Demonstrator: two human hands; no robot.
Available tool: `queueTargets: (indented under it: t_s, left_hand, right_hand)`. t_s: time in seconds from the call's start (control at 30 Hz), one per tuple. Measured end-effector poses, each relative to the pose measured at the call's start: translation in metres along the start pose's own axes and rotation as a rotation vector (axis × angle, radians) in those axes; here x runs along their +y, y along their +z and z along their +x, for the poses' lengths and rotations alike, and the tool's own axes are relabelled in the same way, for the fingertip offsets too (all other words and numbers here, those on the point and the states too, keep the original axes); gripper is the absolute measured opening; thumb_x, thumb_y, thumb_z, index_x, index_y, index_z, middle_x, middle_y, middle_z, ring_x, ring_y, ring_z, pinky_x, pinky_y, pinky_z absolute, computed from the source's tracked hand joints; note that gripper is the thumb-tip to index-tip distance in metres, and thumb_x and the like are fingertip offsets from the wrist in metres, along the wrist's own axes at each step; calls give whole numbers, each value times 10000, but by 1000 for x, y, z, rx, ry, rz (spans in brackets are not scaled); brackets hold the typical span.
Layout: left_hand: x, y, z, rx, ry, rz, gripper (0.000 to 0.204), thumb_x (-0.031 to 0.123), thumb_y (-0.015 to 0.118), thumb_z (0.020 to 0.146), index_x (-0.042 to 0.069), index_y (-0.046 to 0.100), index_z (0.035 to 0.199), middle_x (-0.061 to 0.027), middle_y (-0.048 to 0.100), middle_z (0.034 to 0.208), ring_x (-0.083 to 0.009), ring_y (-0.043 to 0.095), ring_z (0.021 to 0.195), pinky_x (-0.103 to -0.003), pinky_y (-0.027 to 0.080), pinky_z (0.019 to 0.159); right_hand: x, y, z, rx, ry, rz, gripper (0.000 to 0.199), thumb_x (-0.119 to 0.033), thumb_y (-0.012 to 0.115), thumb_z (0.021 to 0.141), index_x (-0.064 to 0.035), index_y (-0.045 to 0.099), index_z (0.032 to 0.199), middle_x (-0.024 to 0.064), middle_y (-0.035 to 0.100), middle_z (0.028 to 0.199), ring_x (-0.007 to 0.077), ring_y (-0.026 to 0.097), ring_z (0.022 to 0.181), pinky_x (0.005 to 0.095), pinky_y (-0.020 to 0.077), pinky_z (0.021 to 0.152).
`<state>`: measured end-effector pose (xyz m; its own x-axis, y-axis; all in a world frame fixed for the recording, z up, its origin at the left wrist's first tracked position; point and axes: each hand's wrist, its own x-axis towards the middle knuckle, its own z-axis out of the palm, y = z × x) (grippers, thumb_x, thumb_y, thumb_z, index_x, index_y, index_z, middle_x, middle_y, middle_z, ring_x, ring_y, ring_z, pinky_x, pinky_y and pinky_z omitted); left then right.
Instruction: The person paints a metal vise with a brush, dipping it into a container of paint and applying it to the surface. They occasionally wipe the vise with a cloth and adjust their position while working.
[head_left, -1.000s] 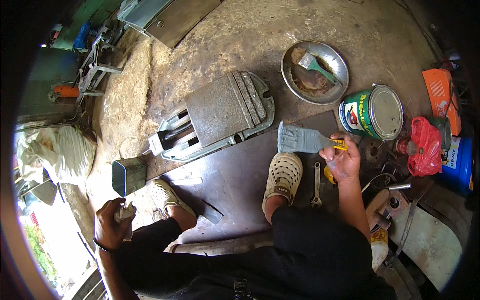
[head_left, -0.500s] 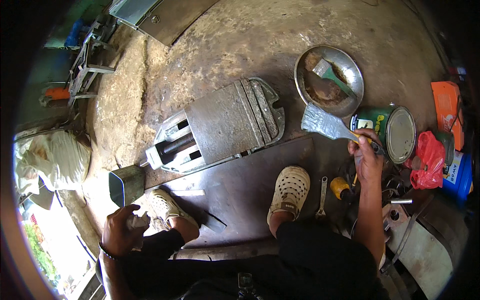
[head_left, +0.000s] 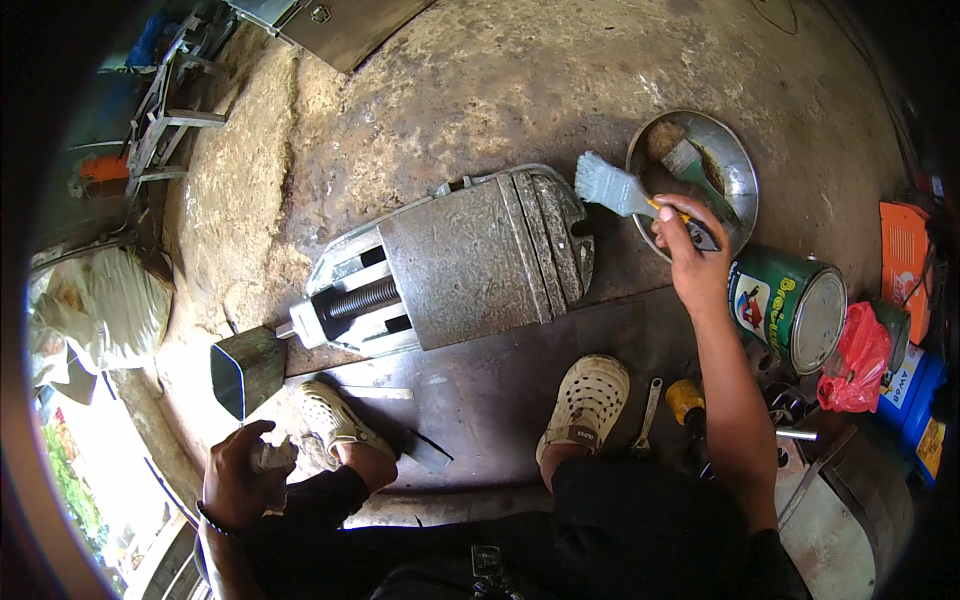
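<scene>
1. Paintbrush (head_left: 622, 190): the right hand (head_left: 690, 262) has its fingers (head_left: 668, 214) closed round the handle, bristles pointing away to the left.
2. Just beyond the bristles lies a grey metal vise (head_left: 460, 262); behind the knuckles sits a round metal bowl (head_left: 738, 165), below the wrist a paint can (head_left: 790, 305).
3. Left hand (head_left: 240, 480), well apart, is curled round a crumpled rag (head_left: 275, 458).

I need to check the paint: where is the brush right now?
In the head view the brush is in the right hand, upper right of centre, its bristles between the grey metal vise and the round metal pan, above the green can.
</scene>
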<state>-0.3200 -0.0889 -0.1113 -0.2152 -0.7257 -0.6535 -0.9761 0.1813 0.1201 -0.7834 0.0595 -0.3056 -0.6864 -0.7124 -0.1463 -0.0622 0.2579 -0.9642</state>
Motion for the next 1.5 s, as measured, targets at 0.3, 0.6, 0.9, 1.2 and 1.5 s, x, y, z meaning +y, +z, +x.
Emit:
queueTargets:
  t_s: [0.3, 0.6, 0.9, 1.2, 1.5]
  left_hand:
    - [5, 2, -5, -81, -17, -64, 491, 127, 818, 639, 1, 652, 1084, -181, 694, 920, -280, 695, 800, -370, 550, 711]
    - [-6, 16, -11, -88, -41, 1, 458, 221, 822, 721, 6, 649, 1086, -172, 707, 816, -236, 714, 768, -357, 559, 680]
    - [-15, 16, -9, -132, 19, 51, 479, 234, 795, 732, 14, 639, 1128, -197, 712, 914, -281, 716, 862, -372, 558, 750]
    - [-11, 23, -7, -126, 101, 85, 483, 238, 801, 724, 20, 644, 1126, -200, 709, 921, -299, 713, 873, -376, 556, 762]
    - [4, 28, -12, -143, 28, 131, 474, 237, 808, 719, 21, 648, 1109, -196, 709, 912, -289, 715, 865, -371, 558, 755]
  right_hand:
    - [-21, -18, 16, 0, -42, 30, 202, -169, 647, 937, 1, 677, 1042, 40, 649, 830, 84, 586, 697, 225, 479, 624]
    - [-9, -16, 10, 50, 26, 100, 208, -208, 690, 905, -26, 691, 1006, 17, 632, 768, 75, 553, 664, 228, 465, 603]
    - [14, -8, 8, 16, 46, 111, 172, -214, 704, 890, -65, 713, 975, 25, 665, 748, 72, 587, 677, 249, 467, 603]
    - [25, 10, -8, -31, -79, 47, 159, -185, 666, 921, -45, 689, 993, 30, 688, 844, 86, 633, 719, 236, 502, 635]
    - [-22, -42, -59, -157, -90, -211, 142, -135, 662, 864, 7, 670, 857, 88, 689, 748, 169, 650, 680, 302, 490, 655]
